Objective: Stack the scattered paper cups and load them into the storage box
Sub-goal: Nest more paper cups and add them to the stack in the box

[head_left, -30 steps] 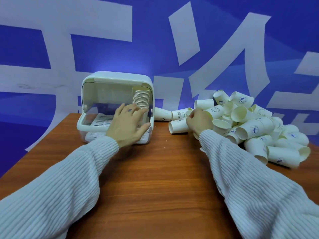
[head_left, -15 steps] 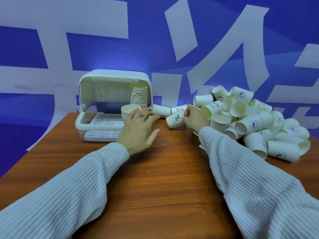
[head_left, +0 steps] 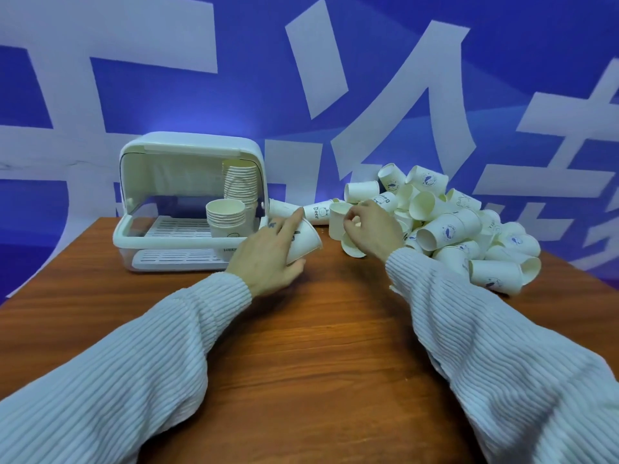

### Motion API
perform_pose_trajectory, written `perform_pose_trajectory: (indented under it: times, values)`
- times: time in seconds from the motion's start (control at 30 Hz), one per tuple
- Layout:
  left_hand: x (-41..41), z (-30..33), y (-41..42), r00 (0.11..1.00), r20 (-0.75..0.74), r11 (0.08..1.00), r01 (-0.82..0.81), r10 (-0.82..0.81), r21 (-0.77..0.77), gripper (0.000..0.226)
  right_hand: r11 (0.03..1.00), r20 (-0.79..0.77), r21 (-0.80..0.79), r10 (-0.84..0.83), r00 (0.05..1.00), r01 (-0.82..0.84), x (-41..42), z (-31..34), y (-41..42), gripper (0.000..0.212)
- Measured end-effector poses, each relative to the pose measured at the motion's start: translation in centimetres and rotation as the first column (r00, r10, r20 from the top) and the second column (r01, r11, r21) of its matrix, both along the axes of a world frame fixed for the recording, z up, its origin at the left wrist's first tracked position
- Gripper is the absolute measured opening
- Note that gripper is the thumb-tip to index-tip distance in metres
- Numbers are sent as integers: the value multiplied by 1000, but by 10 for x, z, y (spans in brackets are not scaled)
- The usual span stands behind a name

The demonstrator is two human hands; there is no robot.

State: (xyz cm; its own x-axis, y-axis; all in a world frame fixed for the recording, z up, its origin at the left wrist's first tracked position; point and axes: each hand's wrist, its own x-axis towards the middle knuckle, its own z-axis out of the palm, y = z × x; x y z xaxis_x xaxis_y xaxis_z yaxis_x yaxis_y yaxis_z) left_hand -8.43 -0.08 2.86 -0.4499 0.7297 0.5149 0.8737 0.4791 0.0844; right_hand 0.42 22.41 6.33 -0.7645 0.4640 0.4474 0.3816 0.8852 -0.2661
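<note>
A white storage box [head_left: 187, 152] stands open at the back left of the table. Inside it a tall stack of cups [head_left: 240, 182] rises at the right wall, with a short stack [head_left: 226, 217] in front of it. My left hand [head_left: 268, 256] grips one paper cup [head_left: 305, 241], tilted, its mouth facing right, just right of the box. My right hand [head_left: 371, 229] holds an upright cup [head_left: 338, 217] at the left edge of the pile of loose cups [head_left: 462, 226].
The wooden table [head_left: 318, 346] runs toward me from the box and the pile. A blue wall with large white shapes [head_left: 335, 78] stands right behind them. A cup marked "Bear" [head_left: 318, 212] lies between my hands.
My left hand has left the box, moved right and taken hold of a loose cup. My right hand has lifted a cup upright from the pile's edge. The short stack stays in the box.
</note>
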Motion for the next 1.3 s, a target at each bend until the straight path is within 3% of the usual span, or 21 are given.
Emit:
perform_pose_trajectory:
  times: [0.07,0.17,0.27,0.37,0.47,0.57,0.63,0.73,0.8,0.93,1.13,1.3]
  values:
    - [1,1,-1,1000,-19,1000,12,-12,3,92,986,233,162,-70,970,32,-1,-9,14,28]
    - [5,3,-7,999,-18,997,51,-50,60,95,948,364,316,-162,917,42,0,-21,17,27]
    - [8,5,-13,997,-20,990,71,-69,125,91,912,326,406,-193,925,48,4,-27,14,26]
    - [4,8,-21,998,-8,980,63,-63,187,79,876,133,477,-152,979,72,6,-19,9,20]
    - [0,18,-33,989,129,913,9,-68,409,71,944,-171,320,-26,985,81,3,4,-8,24]
    - [-7,36,-50,956,285,795,-124,-64,594,64,995,-395,-17,79,916,-93,-7,31,-41,21]
    - [-11,48,-64,942,331,697,-204,-50,687,62,960,-490,-171,111,865,-220,-23,47,-67,15]
    - [-19,59,-82,931,366,550,-302,-7,779,59,914,-523,-254,146,840,-316,-53,63,-101,12]
    - [-26,59,-93,925,379,505,-336,21,795,60,905,-519,-262,162,839,-336,-72,69,-120,9]
    - [-36,50,-113,918,394,532,-351,36,770,64,919,-483,-238,169,859,-314,-105,68,-146,9]
    - [-42,38,-131,916,389,621,-363,101,694,81,977,-156,-73,185,970,-198,-133,52,-161,21]
    - [-52,39,-133,897,422,687,-388,129,615,93,977,0,-135,166,986,-164,-141,32,-168,18]
